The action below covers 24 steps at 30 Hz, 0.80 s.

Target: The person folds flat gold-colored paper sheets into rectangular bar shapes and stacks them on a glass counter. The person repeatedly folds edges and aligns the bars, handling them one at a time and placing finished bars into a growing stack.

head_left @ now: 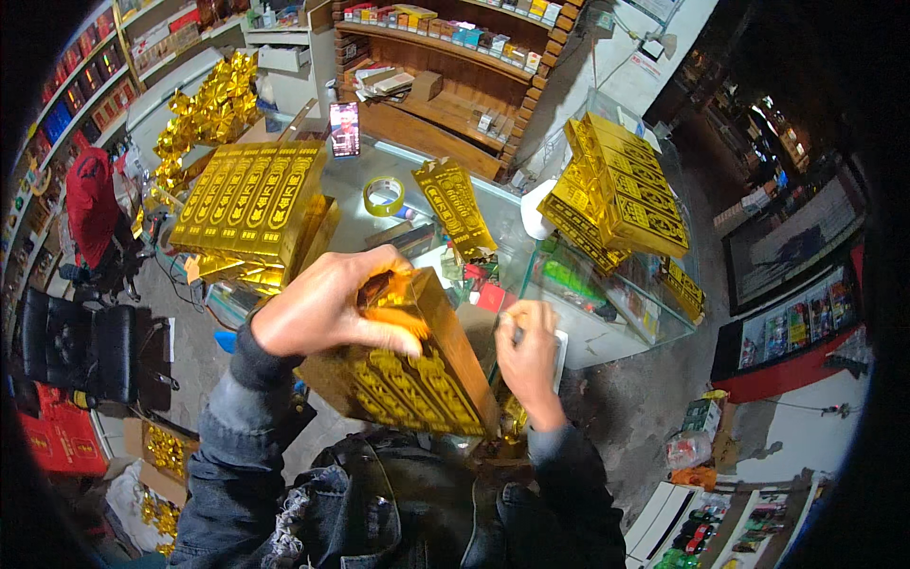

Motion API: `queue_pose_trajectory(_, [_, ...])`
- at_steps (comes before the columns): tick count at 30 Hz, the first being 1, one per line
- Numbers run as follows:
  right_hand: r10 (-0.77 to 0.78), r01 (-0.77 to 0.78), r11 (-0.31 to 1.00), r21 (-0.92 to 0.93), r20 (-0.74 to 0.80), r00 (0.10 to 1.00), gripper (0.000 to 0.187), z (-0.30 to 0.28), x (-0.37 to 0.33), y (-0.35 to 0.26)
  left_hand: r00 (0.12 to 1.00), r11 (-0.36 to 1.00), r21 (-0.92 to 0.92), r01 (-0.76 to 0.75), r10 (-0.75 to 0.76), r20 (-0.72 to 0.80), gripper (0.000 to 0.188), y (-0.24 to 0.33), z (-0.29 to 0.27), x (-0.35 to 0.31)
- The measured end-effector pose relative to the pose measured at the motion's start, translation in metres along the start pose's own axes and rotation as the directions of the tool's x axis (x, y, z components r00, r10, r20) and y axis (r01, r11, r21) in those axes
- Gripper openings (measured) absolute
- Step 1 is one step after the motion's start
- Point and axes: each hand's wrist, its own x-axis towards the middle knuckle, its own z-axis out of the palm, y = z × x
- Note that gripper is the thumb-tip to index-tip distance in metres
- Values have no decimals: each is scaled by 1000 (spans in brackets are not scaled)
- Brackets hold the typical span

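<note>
Clock centred mid-view. Black office chair (76, 351) at 9, red cloth (90, 209) just above it. Open cardboard box (156, 486) with gold foil bits at 8, on the floor side. Heap of crinkled gold foil (227, 95) far out at 10; nearer on the same line, a stack of gold cartons (251, 204), dark-printed, standing on the glass counter (507, 211).

Left hand (318, 299) at 9, close in — grasping the gold foil-printed carton (417, 379) by its upper end, thumb on the near side, fingers curled over the far edge. That carton is at 7, tilted, held up in front of the torso; its upper end looks open.

Lit smartphone (345, 128) upright at 11, clear tape roll (383, 211) lying nearer on the same line. Loose gold wrapper piece (457, 209) at 12, on the glass.

Right hand (529, 356) between 4 and 5, just beside the carton's right side, fingers curled in; dark bit at the fingertips — can't tell if it's pinching anything. Second pile of gold cartons (626, 185) at 2, stacked askew on the counter.
</note>
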Motion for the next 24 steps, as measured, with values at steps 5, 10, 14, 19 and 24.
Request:
queue_pose_trajectory(5, [59,-49,972,-230,35,998,18,75,-21,86,995,995,17,96,-96,17,60,-33,13,5])
queue_pose_trajectory(10, [179,-8,877,-480,312,933,38,94,-16,96,991,990,-55,129,-127,46,60,-44,16,0])
queue_pose_trajectory(14, [18,-15,999,-29,95,995,28,51,-4,36,988,989,19,150,-151,37,61,-54,19,1])
queue_pose_trajectory(19, [-271,235,959,160,268,924,54,10,-12,-48,985,984,-44,173,-173,9,60,-65,26,3])
queue_pose_trajectory(24, [-170,68,953,295,336,926,69,28,-15,-53,981,979,-77,191,-187,49,54,-69,32,6])
